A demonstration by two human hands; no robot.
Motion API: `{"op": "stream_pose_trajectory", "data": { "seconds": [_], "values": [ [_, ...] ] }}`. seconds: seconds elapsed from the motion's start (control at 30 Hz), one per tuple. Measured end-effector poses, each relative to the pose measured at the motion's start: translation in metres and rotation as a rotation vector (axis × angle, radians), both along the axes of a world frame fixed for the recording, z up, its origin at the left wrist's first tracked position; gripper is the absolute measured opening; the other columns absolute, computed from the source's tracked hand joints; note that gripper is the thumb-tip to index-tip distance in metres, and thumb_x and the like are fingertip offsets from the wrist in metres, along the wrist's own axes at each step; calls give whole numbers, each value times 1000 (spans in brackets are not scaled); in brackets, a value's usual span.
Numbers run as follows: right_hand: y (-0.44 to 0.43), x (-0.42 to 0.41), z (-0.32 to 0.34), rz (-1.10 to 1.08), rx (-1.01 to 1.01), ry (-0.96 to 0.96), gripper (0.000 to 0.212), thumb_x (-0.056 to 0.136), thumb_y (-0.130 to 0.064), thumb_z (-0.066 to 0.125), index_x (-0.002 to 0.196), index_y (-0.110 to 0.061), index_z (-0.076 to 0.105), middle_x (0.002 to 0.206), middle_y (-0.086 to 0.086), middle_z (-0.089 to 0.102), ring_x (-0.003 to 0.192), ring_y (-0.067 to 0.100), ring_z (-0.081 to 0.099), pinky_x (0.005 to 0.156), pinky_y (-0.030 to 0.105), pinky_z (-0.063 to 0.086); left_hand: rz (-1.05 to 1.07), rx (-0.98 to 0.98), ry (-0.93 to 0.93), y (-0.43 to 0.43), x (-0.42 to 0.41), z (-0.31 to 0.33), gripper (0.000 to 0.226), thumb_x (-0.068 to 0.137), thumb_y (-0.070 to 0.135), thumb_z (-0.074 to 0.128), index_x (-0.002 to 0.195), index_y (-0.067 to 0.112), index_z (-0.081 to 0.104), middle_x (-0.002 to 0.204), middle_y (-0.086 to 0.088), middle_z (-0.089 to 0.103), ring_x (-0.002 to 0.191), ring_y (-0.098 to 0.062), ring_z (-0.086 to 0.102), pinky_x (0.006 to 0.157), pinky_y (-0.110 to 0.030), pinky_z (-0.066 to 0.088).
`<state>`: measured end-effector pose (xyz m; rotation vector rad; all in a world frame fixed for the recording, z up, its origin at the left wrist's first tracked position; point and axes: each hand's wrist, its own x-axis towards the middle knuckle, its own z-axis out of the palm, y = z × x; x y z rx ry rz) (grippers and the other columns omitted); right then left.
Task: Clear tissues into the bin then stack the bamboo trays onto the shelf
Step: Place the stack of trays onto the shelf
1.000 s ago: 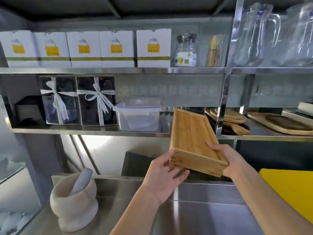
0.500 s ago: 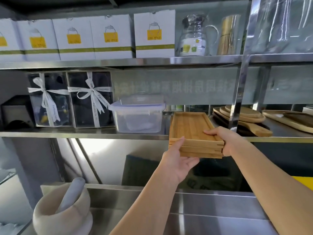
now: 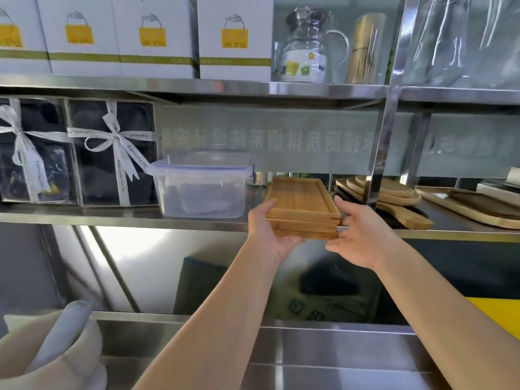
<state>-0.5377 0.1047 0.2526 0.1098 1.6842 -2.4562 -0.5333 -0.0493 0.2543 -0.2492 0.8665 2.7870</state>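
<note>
A stack of bamboo trays (image 3: 298, 198) rests on the middle steel shelf (image 3: 112, 218), its front end sticking out a little over the shelf's edge. My left hand (image 3: 267, 232) cups the stack's front left corner, thumb along the side and fingers underneath. My right hand (image 3: 363, 235) is at the front right corner with its fingers spread, palm facing the trays, barely touching them. No tissues or bin are in view.
A lidded clear plastic box (image 3: 201, 190) stands just left of the trays. Wooden boards (image 3: 385, 192) lie to the right, behind a steel upright (image 3: 380, 150). Below are the steel counter (image 3: 337, 356), a stone mortar and pestle (image 3: 56, 353) and a yellow board (image 3: 501, 313).
The trays went from tilted in the air in both hands onto the shelf. My right hand has since come off the top and opened beside the corner.
</note>
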Motion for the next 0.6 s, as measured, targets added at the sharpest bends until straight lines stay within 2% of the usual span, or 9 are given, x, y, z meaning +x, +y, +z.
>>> {"op": "stream_pose_trajectory", "data": {
  "seconds": [0.1, 0.2, 0.33, 0.4, 0.43, 0.47, 0.5, 0.53, 0.6],
  "values": [
    [-14, -5, 3, -21, -106, 22, 51, 92, -30, 47, 135, -4, 40, 128, 19, 53, 114, 34, 53, 107, 42, 35, 60, 69, 59, 3, -16, -2, 39, 86, 35, 52, 118, 13, 57, 119, -20, 59, 106, -39, 54, 100, -55, 39],
    [-29, -13, 4, -68, -300, 12, 40, 92, -28, 46, 123, -3, 51, 124, 19, 58, 111, 31, 57, 82, 36, 49, 39, 98, 126, 3, -34, -10, 52, 81, 45, 53, 123, 15, 57, 122, -19, 61, 112, -40, 57, 104, -54, 39],
    [-35, -23, 7, -214, -357, -5, 21, 90, -24, 50, 107, -15, 59, 122, 10, 60, 108, 26, 59, 77, 31, 50, -29, -13, 110, -6, -43, -14, 68, 76, 51, 57, 131, 13, 49, 132, -17, 56, 122, -35, 51, 112, -48, 30],
    [-34, -25, 7, -274, -315, -7, 17, 90, -23, 50, 101, -14, 59, 118, 6, 59, 110, 25, 57, 82, 31, 49, 21, -321, 62, -9, -40, -14, 61, 81, 41, 57, 132, 9, 46, 131, -14, 54, 118, -31, 54, 106, -39, 41],
    [-33, -27, 5, -309, -225, -15, 20, 90, -24, 50, 105, -12, 56, 118, 4, 55, 114, 24, 53, 93, 32, 45, 101, -540, 45, -11, -38, -16, 47, 87, 29, 53, 128, 7, 48, 120, -13, 58, 106, -27, 59, 92, -30, 51],
    [-32, -29, 1, -354, -76, -22, 29, 91, -25, 50, 116, -11, 51, 117, 3, 50, 118, 23, 47, 102, 35, 38, 212, -781, 34, -13, -39, -22, 35, 91, 17, 47, 124, 6, 51, 104, -10, 60, 90, -21, 60, 73, -20, 53],
    [-29, -32, -5, -403, 122, -5, 40, 91, -27, 50, 128, -12, 43, 119, 3, 45, 121, 23, 42, 106, 38, 32, 367, -1044, 92, -16, -38, -24, 33, 92, 7, 43, 123, 6, 51, 98, -7, 59, 83, -17, 56, 65, -16, 50],
    [-27, -35, -10, -452, 326, 65, 48, 92, -27, 49, 136, -12, 35, 128, 4, 42, 125, 23, 38, 109, 40, 28, 488, -1219, 224, -19, -39, -27, 36, 92, 3, 42, 126, 8, 49, 104, -5, 59, 88, -16, 54, 71, -18, 48],
    [-21, -43, -18, -454, 620, 319, 58, 92, -21, 49, 144, -19, 23, 150, 4, 31, 137, 23, 29, 114, 44, 24, 524, -1359, 438, -23, -43, -30, 48, 93, 4, 45, 139, 15, 37, 136, -4, 49, 119, -20, 48, 98, -29, 40]
  ]
}}
